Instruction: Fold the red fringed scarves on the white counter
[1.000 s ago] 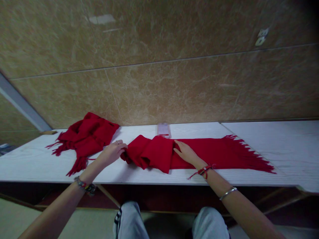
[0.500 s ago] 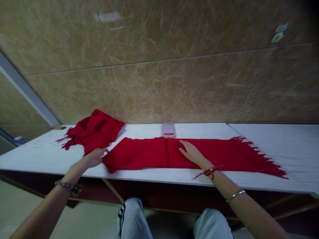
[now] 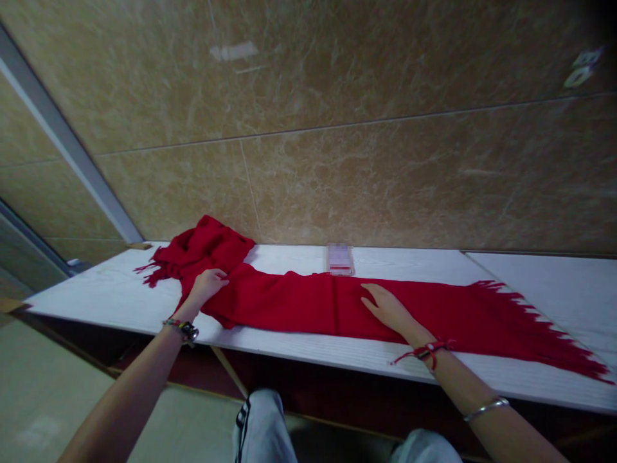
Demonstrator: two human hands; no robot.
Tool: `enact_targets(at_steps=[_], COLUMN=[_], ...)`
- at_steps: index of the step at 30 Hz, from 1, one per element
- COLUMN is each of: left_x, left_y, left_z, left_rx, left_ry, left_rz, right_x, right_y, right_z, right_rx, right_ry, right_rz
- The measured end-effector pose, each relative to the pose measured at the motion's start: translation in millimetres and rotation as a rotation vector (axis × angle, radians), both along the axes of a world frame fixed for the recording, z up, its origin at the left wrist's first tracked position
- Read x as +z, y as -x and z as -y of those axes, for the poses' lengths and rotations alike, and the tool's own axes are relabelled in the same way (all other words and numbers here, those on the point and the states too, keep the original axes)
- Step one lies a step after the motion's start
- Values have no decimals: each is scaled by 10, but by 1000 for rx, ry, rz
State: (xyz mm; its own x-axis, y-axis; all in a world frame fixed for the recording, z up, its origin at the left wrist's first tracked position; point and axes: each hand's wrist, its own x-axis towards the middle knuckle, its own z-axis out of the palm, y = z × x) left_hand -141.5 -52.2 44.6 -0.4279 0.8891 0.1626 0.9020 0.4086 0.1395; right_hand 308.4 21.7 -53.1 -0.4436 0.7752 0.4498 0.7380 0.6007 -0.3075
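A red fringed scarf lies lengthwise along the white table, with a crease across its middle and its fringe spread at the right. Its left part runs up to a bunched red heap of knitted cloth with tassels; where one ends and the other begins I cannot make out. At that left end, my left hand has its fingers closed on the scarf's cloth. My right hand rests on the scarf right of the crease, palm down, fingers stretched out and holding nothing.
A phone-like flat item in a clear case lies against the scarf's back edge. Behind the white table rises a brown marbled wall with a socket. My knees are below the table's front edge.
My left hand has moved up and right at the scarf's left end, shifting the cloth toward the heap. My right hand stays flat on the scarf. The view has turned slightly.
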Motion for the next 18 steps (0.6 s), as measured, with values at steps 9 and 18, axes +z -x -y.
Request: enact_targets(at_steps=[9,18], left_x=[-23,-618], left_y=[-188,-791], left_z=[256,57], left_rx=[5,-536], left_ry=[-157,90], left_rz=[-309,-204], right_x=[14,44], right_y=[-5,-7], right_z=[10,30], right_rx=[4,-1], right_ry=[0,-11], right_rz=[-13,119])
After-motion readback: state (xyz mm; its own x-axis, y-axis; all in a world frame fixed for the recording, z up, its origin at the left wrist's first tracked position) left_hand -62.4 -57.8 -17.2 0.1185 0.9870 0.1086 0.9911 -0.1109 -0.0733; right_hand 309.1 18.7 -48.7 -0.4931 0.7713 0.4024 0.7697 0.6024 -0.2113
